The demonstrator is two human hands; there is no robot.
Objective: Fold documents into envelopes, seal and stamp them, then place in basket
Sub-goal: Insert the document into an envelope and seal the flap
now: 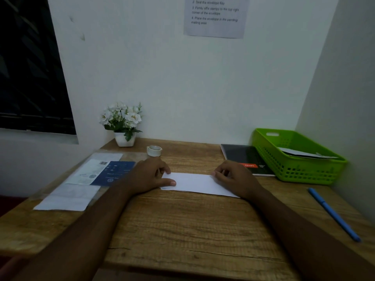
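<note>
Entry: person's two arms.
- Left hand (151,175), right hand (235,177): bare.
- Left forearm (97,216), right forearm (288,218): bare along the whole visible length, from behind the fingers (221,171) to the lower frame edge.

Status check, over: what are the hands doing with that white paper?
Left hand grips folded paper at left end; right hand grips right end. Paper flat on desk. Black notebook lies between it and green basket.

**One head-worn view of a wooden desk (182,220)**

A wide-angle camera on the person's head faces forward and down, close above the wooden desk. The white paper (194,183) sits mid-frame; the back wall (182,78) fills the upper half.
</note>
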